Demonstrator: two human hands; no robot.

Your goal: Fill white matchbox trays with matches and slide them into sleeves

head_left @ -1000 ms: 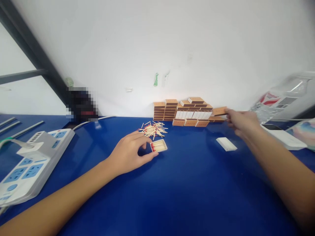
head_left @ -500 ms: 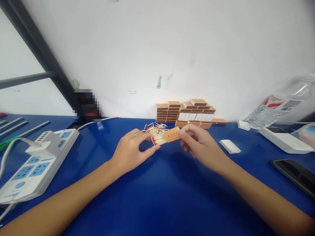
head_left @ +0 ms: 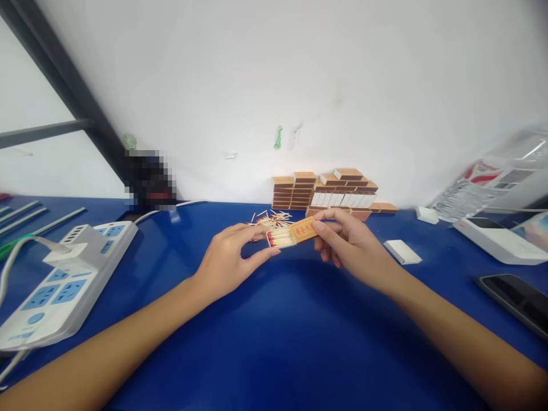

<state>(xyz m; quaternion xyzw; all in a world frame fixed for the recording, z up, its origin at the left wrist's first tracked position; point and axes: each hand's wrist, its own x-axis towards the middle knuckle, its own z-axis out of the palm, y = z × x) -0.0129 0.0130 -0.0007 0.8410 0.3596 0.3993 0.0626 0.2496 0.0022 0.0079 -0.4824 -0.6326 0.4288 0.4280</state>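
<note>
An orange matchbox sleeve (head_left: pixel 303 229) is pinched by my right hand (head_left: pixel 349 242) at its right end. From its left end sticks out the tray (head_left: pixel 281 237), filled with matches whose red heads point left. My left hand (head_left: pixel 233 257) has the tray's outer end between thumb and fingers. Behind the box lies a loose pile of matches (head_left: pixel 272 218) on the blue table (head_left: pixel 274 342). Stacked matchboxes (head_left: pixel 293 193) stand by the wall behind, with another stack (head_left: pixel 345 188) just right of them.
On the left are a white power strip (head_left: pixel 81 282) with cables and some metal rods (head_left: pixel 60 222). To the right lie a small white box (head_left: pixel 402 252), a white device (head_left: pixel 496 240), a phone (head_left: pixel 518 299) and a plastic bottle (head_left: pixel 483 182).
Both hands still hold the matchbox. The sleeve has shifted slightly right and up, and a little more of the tray shows. The whole view has moved slightly.
</note>
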